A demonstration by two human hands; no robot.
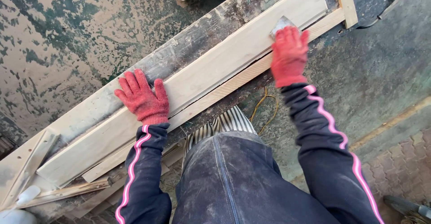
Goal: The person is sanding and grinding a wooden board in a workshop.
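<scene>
Red-gloved left hand (142, 99) is pressing flat and spread on the pale board (202, 78); right hand (288, 55) is gripping a scraper (281, 25) near its far end, most length apparently covered

Light: bright, even daylight; warm on the pale board (233, 57) past the fingertips of the right hand (288, 55) | Shadows: soft, short, tucked under the fingers of the left hand (142, 99) | Glare: none | Focus: sharp throughout; slight blur at the bottom corners | Distortion: mild wide-angle bend toward the edges
</scene>
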